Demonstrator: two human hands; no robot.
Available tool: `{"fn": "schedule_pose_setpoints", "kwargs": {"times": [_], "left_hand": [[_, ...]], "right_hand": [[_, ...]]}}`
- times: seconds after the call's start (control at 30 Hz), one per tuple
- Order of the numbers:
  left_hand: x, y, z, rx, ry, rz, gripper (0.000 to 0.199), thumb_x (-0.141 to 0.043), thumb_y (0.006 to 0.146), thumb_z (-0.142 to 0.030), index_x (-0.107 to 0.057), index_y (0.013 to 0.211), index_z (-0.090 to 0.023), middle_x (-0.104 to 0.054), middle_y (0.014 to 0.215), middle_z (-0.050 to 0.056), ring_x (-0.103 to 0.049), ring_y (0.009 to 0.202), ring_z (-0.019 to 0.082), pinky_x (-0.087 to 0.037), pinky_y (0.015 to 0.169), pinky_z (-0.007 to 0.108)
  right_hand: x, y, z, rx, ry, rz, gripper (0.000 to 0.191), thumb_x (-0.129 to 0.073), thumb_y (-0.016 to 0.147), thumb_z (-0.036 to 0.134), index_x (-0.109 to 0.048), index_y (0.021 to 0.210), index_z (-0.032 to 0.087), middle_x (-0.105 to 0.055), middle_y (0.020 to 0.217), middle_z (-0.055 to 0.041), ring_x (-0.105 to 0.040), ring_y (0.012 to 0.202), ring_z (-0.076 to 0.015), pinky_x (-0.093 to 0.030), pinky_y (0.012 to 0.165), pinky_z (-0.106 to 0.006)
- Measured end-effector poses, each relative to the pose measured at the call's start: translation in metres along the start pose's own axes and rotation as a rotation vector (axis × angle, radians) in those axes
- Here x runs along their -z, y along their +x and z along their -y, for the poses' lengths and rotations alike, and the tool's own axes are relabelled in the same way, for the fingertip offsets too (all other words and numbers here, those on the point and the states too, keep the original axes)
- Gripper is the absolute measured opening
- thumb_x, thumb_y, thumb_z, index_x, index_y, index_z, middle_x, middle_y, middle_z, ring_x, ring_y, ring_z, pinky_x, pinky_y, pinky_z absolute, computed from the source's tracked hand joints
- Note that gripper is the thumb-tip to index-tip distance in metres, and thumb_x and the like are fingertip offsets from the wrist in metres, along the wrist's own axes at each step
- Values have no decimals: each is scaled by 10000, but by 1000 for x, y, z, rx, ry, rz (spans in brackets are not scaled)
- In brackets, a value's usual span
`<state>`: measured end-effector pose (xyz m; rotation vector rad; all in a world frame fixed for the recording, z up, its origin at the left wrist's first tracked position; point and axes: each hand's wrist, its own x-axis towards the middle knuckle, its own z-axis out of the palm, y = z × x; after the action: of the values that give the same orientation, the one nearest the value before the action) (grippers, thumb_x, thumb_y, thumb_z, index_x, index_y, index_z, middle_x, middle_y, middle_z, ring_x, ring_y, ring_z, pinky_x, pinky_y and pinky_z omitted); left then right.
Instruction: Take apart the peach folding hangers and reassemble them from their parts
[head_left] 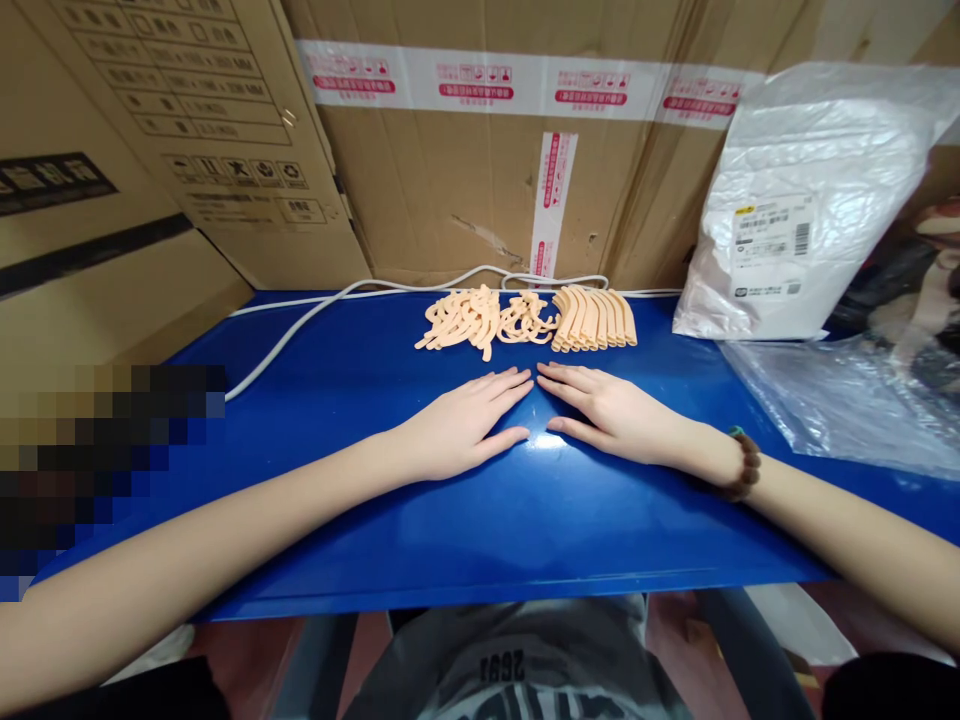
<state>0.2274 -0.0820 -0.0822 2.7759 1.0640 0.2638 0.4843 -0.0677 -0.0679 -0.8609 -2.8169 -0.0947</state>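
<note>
My left hand [471,420] lies flat on the blue tabletop [480,530], fingers stretched out and thumb apart, holding nothing. Facing it, my right hand [604,408] rests the same way, with a brown bead bracelet [742,465] on the wrist. A small gap separates the fingertips of the two hands. Just beyond them sit three groups of beige plastic-looking parts: a loose pile of curved pieces [461,320] on the left, a smaller heap of thin hook-like pieces [527,320] in the middle, and a neat row of curved, hollow-ended pieces [594,318] on the right. Neither hand touches them.
Cardboard boxes [442,190] with red-and-white tape stand along the back and left. A white cable [300,325] runs behind the parts. At the right are a white plastic mailing bag [810,200] with a label and a clear plastic bag [862,395]. The left edge is pixelated.
</note>
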Motion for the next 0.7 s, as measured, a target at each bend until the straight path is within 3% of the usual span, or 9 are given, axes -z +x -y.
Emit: {"fn": "schedule_pose_setpoints", "kwargs": {"times": [0.7], "left_hand": [[0, 3, -2, 10, 22, -3, 651, -338, 1047, -504, -351, 1553, -94, -326, 1629, 121, -287, 1520, 238, -244, 1252, 403]], "right_hand": [[2, 2, 1, 6, -18, 25, 631, -370, 1046, 481, -513, 1446, 14, -470, 1507, -239, -491, 1380, -340, -433, 1133, -512]]}}
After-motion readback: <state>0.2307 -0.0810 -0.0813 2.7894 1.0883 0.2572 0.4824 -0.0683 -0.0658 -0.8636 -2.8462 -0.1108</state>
